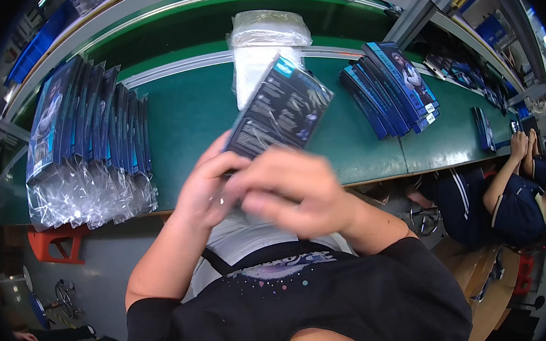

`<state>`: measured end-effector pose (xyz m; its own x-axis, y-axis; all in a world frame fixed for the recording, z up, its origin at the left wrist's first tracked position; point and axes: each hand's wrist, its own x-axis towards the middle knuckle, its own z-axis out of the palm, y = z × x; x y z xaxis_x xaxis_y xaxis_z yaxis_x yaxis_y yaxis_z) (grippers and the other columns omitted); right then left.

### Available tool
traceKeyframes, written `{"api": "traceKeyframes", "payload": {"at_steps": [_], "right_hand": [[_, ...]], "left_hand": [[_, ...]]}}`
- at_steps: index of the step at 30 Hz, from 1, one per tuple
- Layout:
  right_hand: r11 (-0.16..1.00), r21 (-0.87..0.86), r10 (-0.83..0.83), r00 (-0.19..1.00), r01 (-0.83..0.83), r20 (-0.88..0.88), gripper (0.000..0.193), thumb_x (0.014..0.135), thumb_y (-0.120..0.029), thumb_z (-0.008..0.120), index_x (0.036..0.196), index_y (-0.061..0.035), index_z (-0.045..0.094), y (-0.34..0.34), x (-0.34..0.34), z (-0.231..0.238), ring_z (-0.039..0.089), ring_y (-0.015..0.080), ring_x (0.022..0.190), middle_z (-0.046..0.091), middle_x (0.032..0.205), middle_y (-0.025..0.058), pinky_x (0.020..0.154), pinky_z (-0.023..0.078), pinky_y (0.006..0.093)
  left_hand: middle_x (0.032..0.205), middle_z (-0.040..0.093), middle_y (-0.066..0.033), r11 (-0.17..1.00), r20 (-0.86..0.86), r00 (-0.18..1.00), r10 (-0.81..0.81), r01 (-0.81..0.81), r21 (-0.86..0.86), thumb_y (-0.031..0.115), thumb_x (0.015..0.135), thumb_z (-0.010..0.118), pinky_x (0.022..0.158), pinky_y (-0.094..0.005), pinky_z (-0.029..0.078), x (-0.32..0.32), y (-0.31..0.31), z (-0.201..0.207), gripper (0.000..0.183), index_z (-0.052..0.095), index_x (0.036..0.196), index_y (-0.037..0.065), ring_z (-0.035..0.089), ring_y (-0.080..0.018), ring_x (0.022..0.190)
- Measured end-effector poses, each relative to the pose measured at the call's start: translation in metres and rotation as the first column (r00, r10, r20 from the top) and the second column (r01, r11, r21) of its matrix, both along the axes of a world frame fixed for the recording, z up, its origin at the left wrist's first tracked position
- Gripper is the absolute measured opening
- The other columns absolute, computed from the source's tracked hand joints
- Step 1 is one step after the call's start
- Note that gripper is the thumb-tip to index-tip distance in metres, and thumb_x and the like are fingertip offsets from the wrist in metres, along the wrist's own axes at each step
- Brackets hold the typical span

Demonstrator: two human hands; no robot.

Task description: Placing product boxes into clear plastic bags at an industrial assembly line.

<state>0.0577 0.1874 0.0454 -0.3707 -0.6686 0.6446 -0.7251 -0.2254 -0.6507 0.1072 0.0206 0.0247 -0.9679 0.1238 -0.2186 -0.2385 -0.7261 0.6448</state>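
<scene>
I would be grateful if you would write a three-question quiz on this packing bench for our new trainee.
1. True or false: the pile of clear plastic bags lies between the bagged boxes on the left and the fanned boxes on the right.
2. Which looks more blurred, the left hand or the right hand?
A) The left
B) The right
C) Neither; both look equally sharp
3. Fill in the colour: the printed box in hand shows against a ____ tabletop.

Key: 1. True. 2. B. 3. Green.
</scene>
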Motion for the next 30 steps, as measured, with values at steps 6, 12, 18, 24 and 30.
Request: {"api": "traceKeyframes", "payload": {"at_steps": [6,12,18,24,30], "right_hand": [[0.821,-0.190,-0.478,0.830,0.538,0.286,0.016,0.089,-0.008,0.058,0.101,0.0028,0.061,0.007,-0.050,-0.010,0.054,0.0154,0.083,0.058,0.095,0.0082,0.074,0.044,0.0268],[0.926,-0.051,-0.337,0.880,0.374,0.334,0.015,0.092,-0.008,0.057,0.081,0.0010,0.060,0.010,-0.057,-0.010,0.048,0.0065,0.068,0.054,0.075,-0.0002,0.062,0.040,0.0211],[0.761,-0.218,-0.436,0.730,0.611,0.526,0.010,0.094,-0.013,0.057,0.093,-0.0025,0.057,0.013,-0.064,-0.003,0.051,0.0055,0.069,0.055,0.077,-0.0001,0.065,0.042,0.0203],[0.813,-0.127,-0.425,0.728,0.568,0.537,0.012,0.093,-0.012,0.059,0.096,-0.0004,0.059,0.029,-0.064,-0.013,0.055,0.0078,0.071,0.059,0.086,0.0026,0.067,0.044,0.0209],[0.758,-0.108,-0.569,0.734,0.643,0.371,0.016,0.093,-0.012,0.059,0.099,0.0019,0.060,0.075,-0.082,0.016,0.055,0.0083,0.077,0.061,0.091,0.0051,0.070,0.044,0.0218]], "left_hand": [[0.105,0.064,-0.0139,0.969,-0.008,0.997,0.076,-0.075,-0.234,-0.009,0.064,0.047,0.083,-0.0298,0.050,0.021,-0.039,0.010,0.057,0.052,0.120,-0.008,0.063,-0.0198,0.092],[0.102,0.067,-0.0137,0.870,-0.039,0.993,0.108,-0.113,-0.480,-0.009,0.061,0.050,0.077,-0.0252,0.050,0.045,-0.056,0.060,0.058,0.055,0.118,-0.010,0.064,-0.0159,0.087],[0.110,0.064,-0.0129,0.141,-0.785,0.524,0.330,-0.850,-0.508,-0.008,0.065,0.057,0.081,-0.0264,0.049,0.082,-0.091,0.112,0.053,0.059,0.118,-0.006,0.062,-0.0157,0.092],[0.116,0.062,-0.0110,-0.848,-0.792,0.608,-0.051,-0.445,-0.287,0.010,0.080,0.064,0.095,-0.0359,0.042,0.057,-0.139,0.102,0.036,0.063,0.116,0.005,0.058,-0.0255,0.109],[0.130,0.053,-0.0202,-0.966,-0.744,0.665,-0.064,-0.228,-0.120,0.028,0.086,0.063,0.107,-0.0482,0.028,0.045,-0.120,0.101,0.056,0.050,0.128,-0.007,0.044,-0.0377,0.126]]}}
